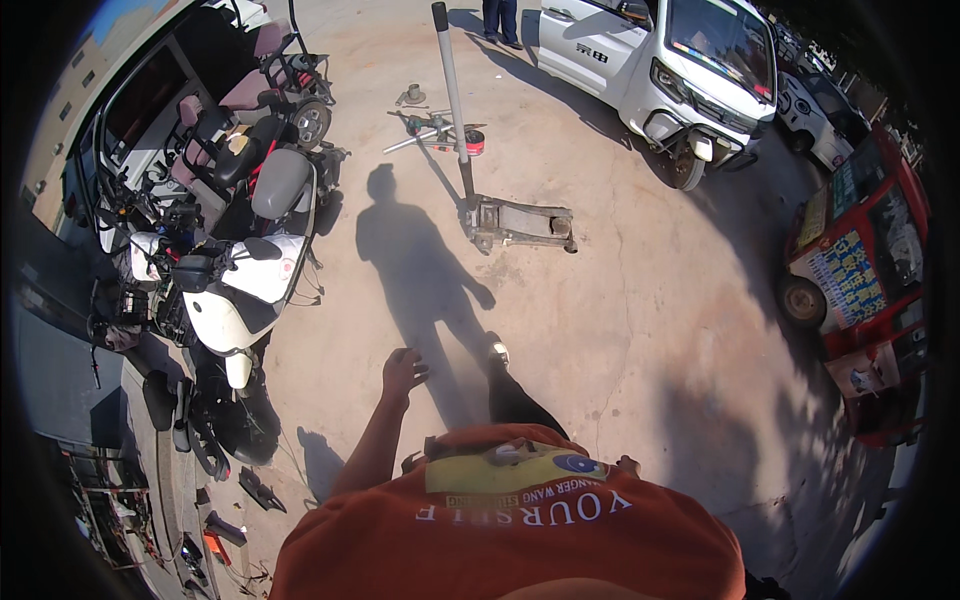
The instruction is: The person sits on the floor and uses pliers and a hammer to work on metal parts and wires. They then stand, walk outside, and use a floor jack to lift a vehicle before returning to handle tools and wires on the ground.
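Observation:
My left hand (403, 370) hangs over the concrete in front of me, fingers loosely bent and apart, holding nothing. Only a small part of my right hand (628, 466) shows beside the orange shirt; its fingers are mostly hidden. Farther forward on the ground rests a floor jack (521, 220), its long grey handle (450, 90) standing almost upright. Behind the handle lie a metal cross-shaped wrench (420, 138), a green power tool (413, 124), a round red container (474, 142) and a metal part with a round flange (413, 94).
Scooters, one white (225, 315), and a vehicle with pink seats (244, 90) line the left side. A white three-wheeled vehicle (600, 60) stands ahead, a person (500, 21) near its door. A red vehicle (862, 277) is at right. Loose parts (225, 529) lie at lower left.

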The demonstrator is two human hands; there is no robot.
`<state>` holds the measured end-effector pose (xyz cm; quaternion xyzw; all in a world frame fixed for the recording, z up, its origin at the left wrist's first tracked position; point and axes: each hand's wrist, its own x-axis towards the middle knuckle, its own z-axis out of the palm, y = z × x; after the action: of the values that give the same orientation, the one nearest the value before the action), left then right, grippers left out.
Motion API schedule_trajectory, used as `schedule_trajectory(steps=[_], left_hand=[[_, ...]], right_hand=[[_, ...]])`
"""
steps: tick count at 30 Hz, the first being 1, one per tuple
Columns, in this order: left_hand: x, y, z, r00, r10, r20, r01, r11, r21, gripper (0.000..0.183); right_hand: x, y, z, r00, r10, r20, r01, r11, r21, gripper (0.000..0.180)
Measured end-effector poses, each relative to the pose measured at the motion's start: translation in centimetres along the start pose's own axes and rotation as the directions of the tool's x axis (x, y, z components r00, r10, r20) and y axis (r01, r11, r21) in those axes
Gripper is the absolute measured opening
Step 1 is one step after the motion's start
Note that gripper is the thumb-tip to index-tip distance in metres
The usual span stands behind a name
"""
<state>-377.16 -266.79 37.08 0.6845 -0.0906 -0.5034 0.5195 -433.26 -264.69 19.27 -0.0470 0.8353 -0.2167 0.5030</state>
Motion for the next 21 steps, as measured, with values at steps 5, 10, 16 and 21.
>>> schedule_trajectory(steps=[5, 10, 16, 21], left_hand=[[7.5, 3.7, 3.6, 0.994, -0.102, 0.026, 0.103, 0.995, -0.007, 0.032], [14.3, 13.8, 5.8, 1.000, -0.002, 0.031, 0.000, 0.998, 0.069, 0.034], [24.0, 22.0, 8.7, 0.991, 0.105, 0.077, -0.116, 0.980, 0.159, 0.035], [35.1, 31.9, 12.9, 0.934, 0.346, 0.089, -0.357, 0.894, 0.272, 0.041]], right_hand=[[1.1, -9.3, 12.4, 0.992, -0.036, 0.121, 0.039, 0.999, -0.028, 0.030], [-1.7, -27.0, 26.0, 0.875, -0.252, 0.414, 0.349, 0.920, -0.178, 0.014], [-8.1, -43.3, 35.2, 0.618, -0.560, 0.552, 0.570, 0.802, 0.176, 0.022], [-8.9, -43.7, 38.3, 0.723, -0.577, 0.381, 0.548, 0.814, 0.192, 0.027]])
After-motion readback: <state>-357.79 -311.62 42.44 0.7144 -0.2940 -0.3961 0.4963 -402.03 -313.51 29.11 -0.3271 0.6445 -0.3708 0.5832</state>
